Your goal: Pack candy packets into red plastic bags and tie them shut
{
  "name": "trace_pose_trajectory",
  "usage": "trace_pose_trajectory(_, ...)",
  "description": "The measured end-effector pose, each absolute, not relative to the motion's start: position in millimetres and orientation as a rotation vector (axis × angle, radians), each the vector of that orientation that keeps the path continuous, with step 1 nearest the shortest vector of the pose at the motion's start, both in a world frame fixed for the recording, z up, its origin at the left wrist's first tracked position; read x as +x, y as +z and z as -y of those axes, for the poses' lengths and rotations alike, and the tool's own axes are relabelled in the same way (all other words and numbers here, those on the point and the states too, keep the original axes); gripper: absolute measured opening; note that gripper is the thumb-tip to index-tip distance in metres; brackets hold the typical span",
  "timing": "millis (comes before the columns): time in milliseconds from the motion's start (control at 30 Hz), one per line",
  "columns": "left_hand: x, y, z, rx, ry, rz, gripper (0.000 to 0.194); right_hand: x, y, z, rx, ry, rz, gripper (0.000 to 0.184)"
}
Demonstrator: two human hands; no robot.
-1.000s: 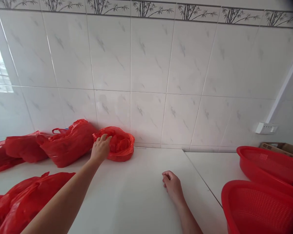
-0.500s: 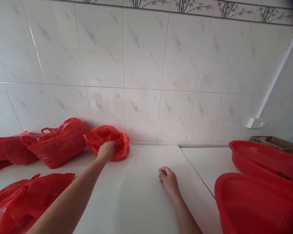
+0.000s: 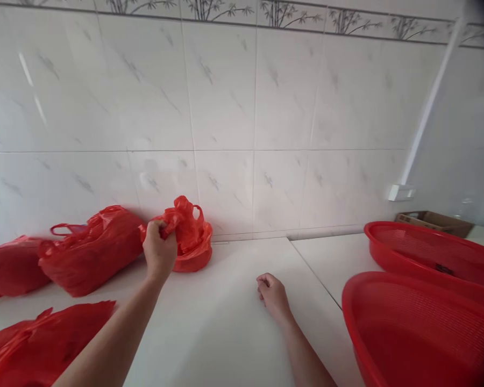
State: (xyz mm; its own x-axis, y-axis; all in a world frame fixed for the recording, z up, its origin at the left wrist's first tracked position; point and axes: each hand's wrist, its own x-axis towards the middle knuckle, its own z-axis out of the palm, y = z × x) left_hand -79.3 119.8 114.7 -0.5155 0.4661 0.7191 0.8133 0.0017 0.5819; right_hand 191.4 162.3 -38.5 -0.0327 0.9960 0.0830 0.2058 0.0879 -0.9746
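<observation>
At the left of the table against the tiled wall, my left hand (image 3: 160,250) is closed on crumpled red plastic bag film. That red plastic bag (image 3: 191,234) has a loop handle sticking up and a rounded lower part resting on the tabletop. My right hand (image 3: 273,295) rests on the white table (image 3: 221,312) with its fingers curled in, and no object shows in it. Left of the gripped bag lies a full red bag (image 3: 92,252) with its handles up. Another red bag (image 3: 44,344) lies nearer me, by my left forearm.
Farther left is one more red bag (image 3: 14,263). On the right stand a red perforated plastic basket (image 3: 407,322) and a second red basket (image 3: 419,250) behind it. A cardboard box (image 3: 439,222) sits in the far right corner, below a wall socket (image 3: 401,192).
My left hand has drawn back and left, pulling the bag's film up into a bunch with its handle raised. My right hand stays curled on the table. The view has turned slightly right.
</observation>
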Motion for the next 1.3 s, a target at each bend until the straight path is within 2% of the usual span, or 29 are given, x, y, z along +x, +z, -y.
trace_pose_trajectory(100,-35,86,-100,-1.671,-1.669,1.851,0.038,188,-35,-160,-1.27,1.032,1.394,0.014)
trace_pose_trajectory(200,7,40,-85,-2.046,-1.627,1.81,0.053,187,-29,-155,-1.248,1.02,1.386,0.027)
trace_pose_trajectory(333,39,-21,-83,-2.546,-1.088,1.643,0.06,191,-23,-149,-1.203,0.908,1.429,0.044)
trace_pose_trajectory(467,44,-54,-86,-2.602,-0.78,1.566,0.053,196,-21,-146,-1.181,0.824,1.476,0.04)
trace_pose_trajectory(567,41,-58,-82,-2.618,-0.772,1.519,0.038,196,-24,-146,-1.19,0.876,1.501,0.018)
trace_pose_trajectory(667,38,-56,-79,-2.555,-0.808,1.552,0.039,192,-29,-147,-1.213,0.893,1.492,0.005)
trace_pose_trajectory(733,36,-55,-78,-2.52,-0.824,1.548,0.039,190,-31,-148,-1.227,0.873,1.461,0.008)
trace_pose_trajectory(900,26,-46,-78,-2.514,-0.801,1.371,0.027,197,-31,-157,-1.279,0.758,1.239,0.013)
trace_pose_trajectory(1033,11,-29,-74,-2.292,-0.886,1.384,0.023,217,-35,-172,-1.341,0.693,0.949,0.015)
trace_pose_trajectory(1300,-19,-15,-75,-1.953,-1.018,1.581,0.029,233,-46,-182,-1.309,0.73,0.785,0.022)
